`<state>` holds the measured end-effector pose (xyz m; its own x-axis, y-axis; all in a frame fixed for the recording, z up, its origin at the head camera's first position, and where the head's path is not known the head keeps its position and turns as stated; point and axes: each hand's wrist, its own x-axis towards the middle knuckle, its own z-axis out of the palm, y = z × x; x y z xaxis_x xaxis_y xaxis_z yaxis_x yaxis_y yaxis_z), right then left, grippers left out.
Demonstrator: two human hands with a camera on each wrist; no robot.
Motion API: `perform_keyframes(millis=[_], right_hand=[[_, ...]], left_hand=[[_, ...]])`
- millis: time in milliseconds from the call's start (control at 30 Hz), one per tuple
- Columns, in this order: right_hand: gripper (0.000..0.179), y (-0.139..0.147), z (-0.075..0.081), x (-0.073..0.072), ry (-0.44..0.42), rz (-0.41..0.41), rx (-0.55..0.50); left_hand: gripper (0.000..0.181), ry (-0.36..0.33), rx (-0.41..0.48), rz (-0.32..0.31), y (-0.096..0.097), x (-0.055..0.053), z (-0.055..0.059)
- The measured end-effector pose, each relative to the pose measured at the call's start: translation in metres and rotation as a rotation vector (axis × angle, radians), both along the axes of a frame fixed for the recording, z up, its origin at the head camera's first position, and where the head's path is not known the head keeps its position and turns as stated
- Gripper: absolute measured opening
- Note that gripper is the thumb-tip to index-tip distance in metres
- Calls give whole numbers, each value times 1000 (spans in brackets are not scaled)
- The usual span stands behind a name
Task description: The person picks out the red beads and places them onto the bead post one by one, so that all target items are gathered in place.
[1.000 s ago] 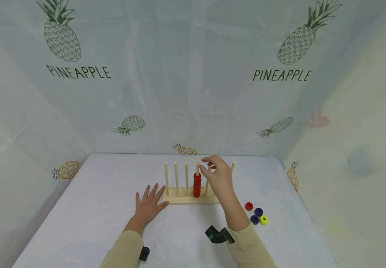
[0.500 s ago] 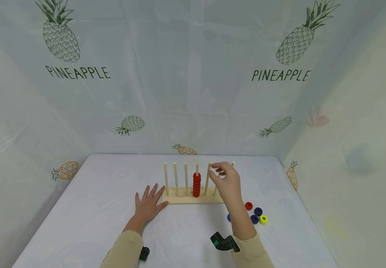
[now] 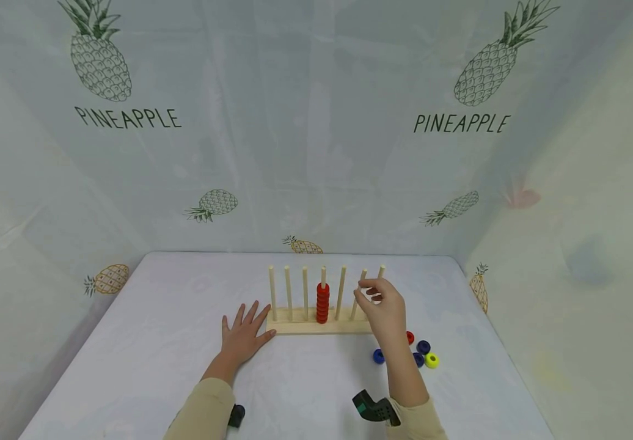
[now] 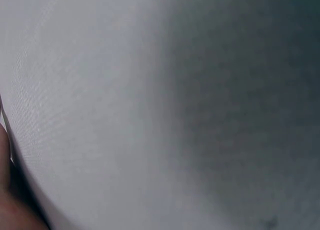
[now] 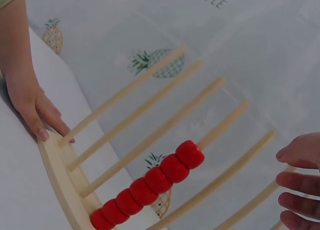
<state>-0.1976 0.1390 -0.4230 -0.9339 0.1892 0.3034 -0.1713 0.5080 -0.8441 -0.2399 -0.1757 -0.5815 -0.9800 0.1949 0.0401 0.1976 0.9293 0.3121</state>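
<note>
A pale wooden counting rack [image 3: 316, 329] with several upright pegs stands on the table. Its middle peg carries a stack of red beads [image 3: 322, 304], which the right wrist view shows as a red column [image 5: 143, 191] with the peg tip bare above it. My left hand [image 3: 243, 339] lies flat with fingers spread, thumb and forefinger at the rack's left end; the right wrist view also catches this hand [image 5: 30, 102]. My right hand [image 3: 387, 308] hovers by the pegs toward the right end, fingers loosely bent, thumb and forefinger apart around nothing visible.
Right of the rack lie loose beads: a red bead [image 3: 410, 337], a yellow bead [image 3: 431, 360], a bright blue bead [image 3: 379, 356] and two dark blue beads [image 3: 423, 347]. The white tabletop [image 3: 184, 293] meets a pineapple-print curtain [image 3: 316, 153] behind. Mostly blurred cloth fills the left wrist view.
My right hand has moved rightward and slightly down, away from the red stack toward the right-hand pegs. The bright blue bead has come into view. The left hand has stayed put.
</note>
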Motion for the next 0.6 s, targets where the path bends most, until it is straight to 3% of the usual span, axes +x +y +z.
perform_keyframes(millis=[367, 600], right_hand=[[21, 18, -16, 2, -44, -50, 7], [23, 28, -20, 4, -88, -83, 6]], left_hand=[[75, 25, 4, -7, -3, -3, -10], [75, 12, -9, 0, -2, -3, -7]])
